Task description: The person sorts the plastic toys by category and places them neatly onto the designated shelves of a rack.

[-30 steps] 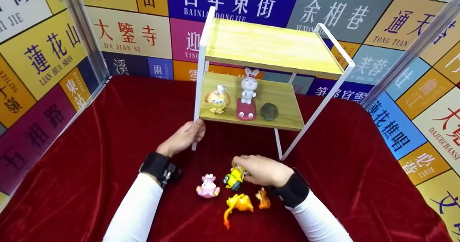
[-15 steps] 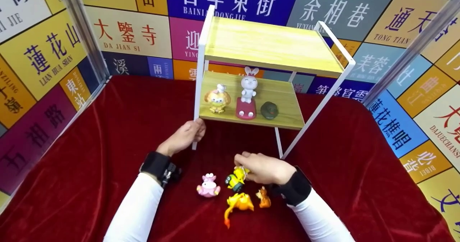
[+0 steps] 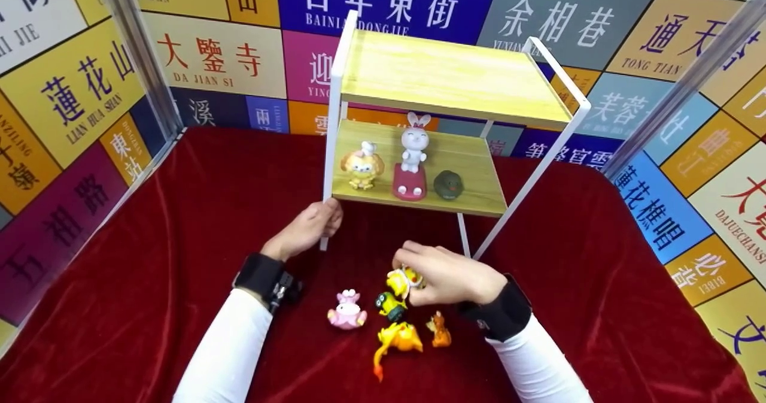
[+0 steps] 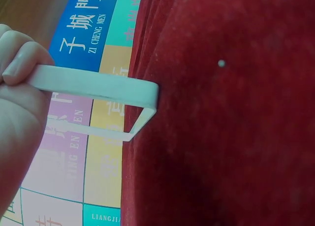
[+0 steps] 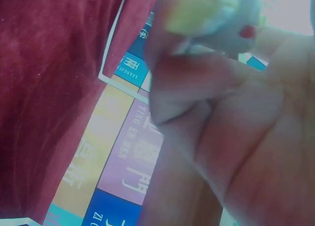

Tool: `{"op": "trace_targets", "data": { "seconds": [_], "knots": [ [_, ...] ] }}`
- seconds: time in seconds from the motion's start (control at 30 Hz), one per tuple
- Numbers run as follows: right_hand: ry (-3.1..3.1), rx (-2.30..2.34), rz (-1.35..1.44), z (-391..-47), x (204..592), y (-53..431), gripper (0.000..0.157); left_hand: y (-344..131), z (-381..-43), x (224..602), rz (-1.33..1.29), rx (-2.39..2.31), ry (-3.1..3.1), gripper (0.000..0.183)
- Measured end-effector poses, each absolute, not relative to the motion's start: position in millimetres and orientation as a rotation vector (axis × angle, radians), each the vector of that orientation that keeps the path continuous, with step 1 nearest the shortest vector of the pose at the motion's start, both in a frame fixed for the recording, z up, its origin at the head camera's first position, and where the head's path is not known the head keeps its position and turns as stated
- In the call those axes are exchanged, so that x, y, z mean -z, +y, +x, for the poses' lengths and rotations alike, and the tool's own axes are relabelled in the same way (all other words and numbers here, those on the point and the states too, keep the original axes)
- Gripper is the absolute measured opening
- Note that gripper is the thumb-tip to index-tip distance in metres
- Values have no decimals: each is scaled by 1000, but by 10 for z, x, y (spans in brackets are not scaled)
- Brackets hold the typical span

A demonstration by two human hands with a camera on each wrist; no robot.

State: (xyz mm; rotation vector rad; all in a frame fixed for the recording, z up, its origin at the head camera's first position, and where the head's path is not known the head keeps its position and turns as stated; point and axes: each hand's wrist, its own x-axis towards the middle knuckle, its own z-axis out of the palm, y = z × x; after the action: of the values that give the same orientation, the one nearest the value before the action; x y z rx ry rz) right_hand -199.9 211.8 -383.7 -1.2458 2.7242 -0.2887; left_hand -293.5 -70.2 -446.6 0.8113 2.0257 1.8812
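My left hand grips the front left leg of the white-framed shelf rack; in the left wrist view its fingers curl round the white leg. In the head view my right hand pinches a yellow and white figurine between thumb and fingers, and much of it is hidden by the hand. A green and yellow figurine lies just below it on the cloth. Around it are a pink figurine, an orange-yellow long-tailed figurine and a small brown animal figurine.
The rack's middle shelf bears a curly-haired figurine, a white rabbit on a red base and a dark green duck-like figurine. Its top shelf is yellow wood. Red velvet cloth covers the table, with printed panels behind.
My right hand has moved slightly up and right with the yellow and white figurine, away from the green and yellow one. My left hand stays on the rack's leg.
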Motion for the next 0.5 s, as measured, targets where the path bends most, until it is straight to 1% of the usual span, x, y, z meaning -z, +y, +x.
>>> {"op": "trace_targets", "data": {
  "seconds": [0.33,0.5],
  "knots": [
    [2693,619,-1579,-2025,3748,2182,36,-708,-2935,4468,809,-1869,2051,38],
    [2660,745,-1650,-2027,3712,2208,38,-711,-2933,4464,789,-1871,2046,39]
  ]
}}
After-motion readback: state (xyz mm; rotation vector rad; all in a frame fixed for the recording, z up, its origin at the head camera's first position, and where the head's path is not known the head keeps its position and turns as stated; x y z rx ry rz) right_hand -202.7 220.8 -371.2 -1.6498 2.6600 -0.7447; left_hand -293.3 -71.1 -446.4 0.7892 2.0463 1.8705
